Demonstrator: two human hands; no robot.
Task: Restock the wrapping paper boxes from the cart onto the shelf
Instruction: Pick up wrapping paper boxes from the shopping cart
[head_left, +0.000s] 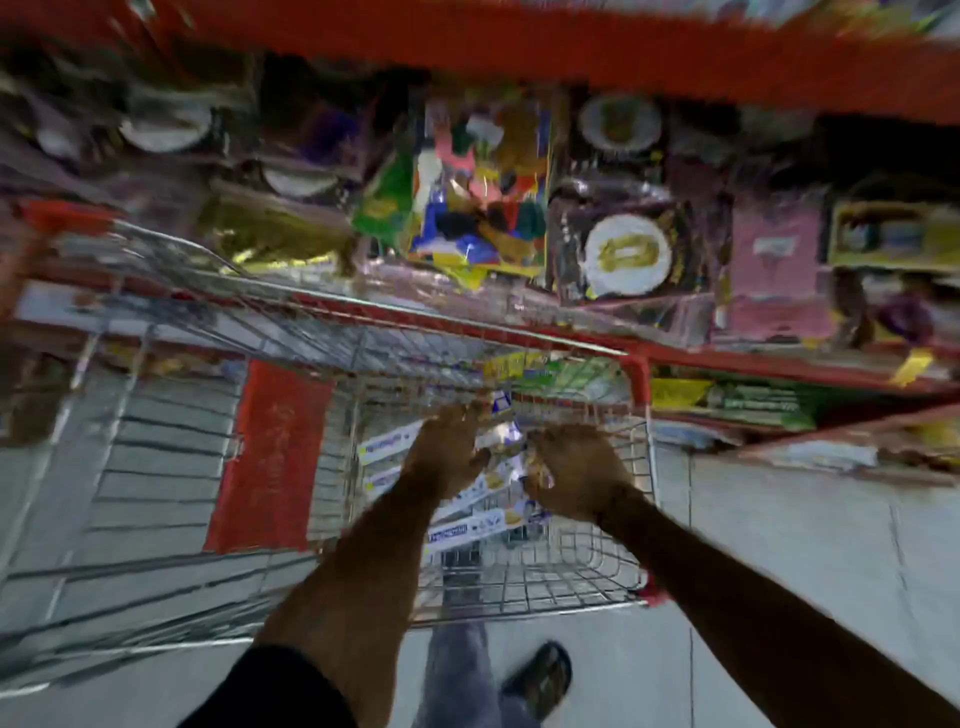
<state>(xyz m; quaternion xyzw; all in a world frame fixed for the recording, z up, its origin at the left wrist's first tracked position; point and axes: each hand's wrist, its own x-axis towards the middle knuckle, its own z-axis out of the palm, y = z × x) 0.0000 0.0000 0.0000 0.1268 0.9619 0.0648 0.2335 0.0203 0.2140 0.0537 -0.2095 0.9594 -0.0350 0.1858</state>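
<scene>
boxes (470, 525) in cart (587, 566) | hands (447, 457) over boxes | shelf (675, 358) behind cart

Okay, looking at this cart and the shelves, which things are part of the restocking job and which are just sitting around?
Part of the job:
- long white and blue wrapping paper boxes in the cart
- wire shopping cart with red trim
- red metal shelf
- left hand, right hand

Just there:
- colourful party packs
- pink packet
- gold-rimmed white plates

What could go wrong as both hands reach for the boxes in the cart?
1. Both hands, left and right, close on one box among several; a neighbouring box may shift or snag.
2. The cart wire sides sit close around the hands, so a lifted box could catch.
3. The frame is blurred, so grip is unclear.
</scene>
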